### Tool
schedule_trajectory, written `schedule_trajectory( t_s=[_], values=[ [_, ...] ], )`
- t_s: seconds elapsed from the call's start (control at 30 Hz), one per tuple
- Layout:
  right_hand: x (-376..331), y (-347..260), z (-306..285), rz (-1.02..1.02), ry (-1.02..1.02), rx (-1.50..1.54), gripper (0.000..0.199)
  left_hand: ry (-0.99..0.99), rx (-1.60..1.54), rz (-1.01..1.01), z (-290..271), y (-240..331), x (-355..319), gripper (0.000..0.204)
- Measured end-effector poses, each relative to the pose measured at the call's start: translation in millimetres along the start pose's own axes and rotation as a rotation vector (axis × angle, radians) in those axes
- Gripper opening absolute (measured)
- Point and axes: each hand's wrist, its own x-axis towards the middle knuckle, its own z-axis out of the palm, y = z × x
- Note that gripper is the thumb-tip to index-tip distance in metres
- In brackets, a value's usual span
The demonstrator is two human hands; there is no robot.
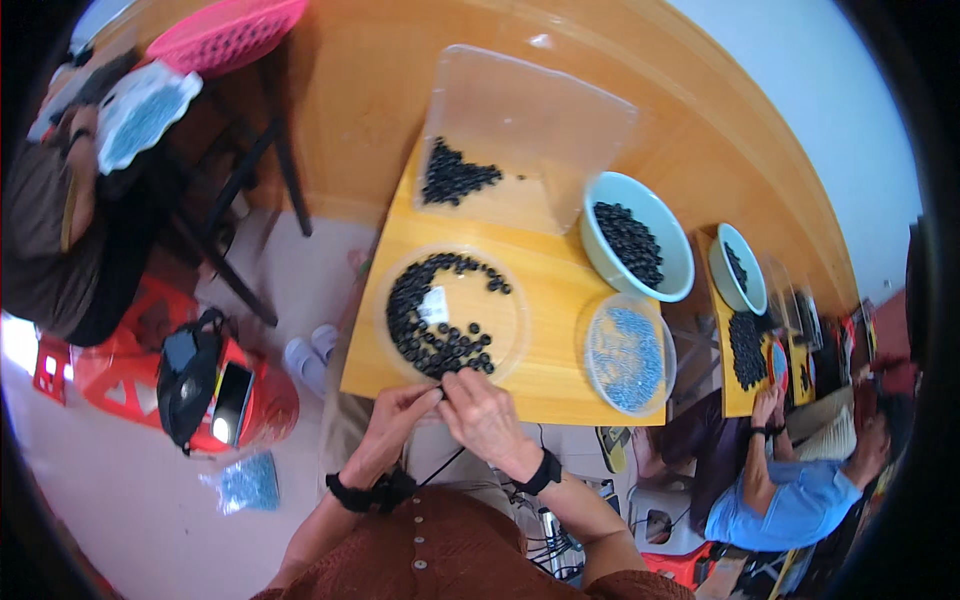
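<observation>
My left hand [396,424] and my right hand [482,412] meet over the near edge of the table. The fingers of both are closed in a pinch, and a bit of a small black round part shows between the fingertips. What else the right fingers hold is hidden. Just beyond them lies a clear round tray [519,335] with loose black round parts [404,306] in a curved heap and a white label [433,306]. To the right, a clear round dish [630,357] holds many small blue pieces.
A clear rectangular bin [540,110] with black parts [455,177] stands tilted at the back. Beside it is a pale blue bowl [675,232] of black parts. A co-worker [785,500] sits right; another person [50,230] sits left near red stools [270,400].
</observation>
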Motion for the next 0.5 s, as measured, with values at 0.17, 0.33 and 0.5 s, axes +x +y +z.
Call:
schedule_trajectory(
  t_s=[0.17,0.33,0.5],
  values=[
    [-9,8,2,0.021,-0.068,0.036,0.019,-0.065,0.080,-0.068,5,-6,1,0.023],
    [-22,20,3,0.042,-0.058,0.061,0.019,-0.107,0.105,-0.106,15,-5,5,0.023],
    [-32,27,-1,0.030,-0.038,0.005,0.016,-0.116,0.131,-0.140,29,-4,7,0.022]
  ],
)
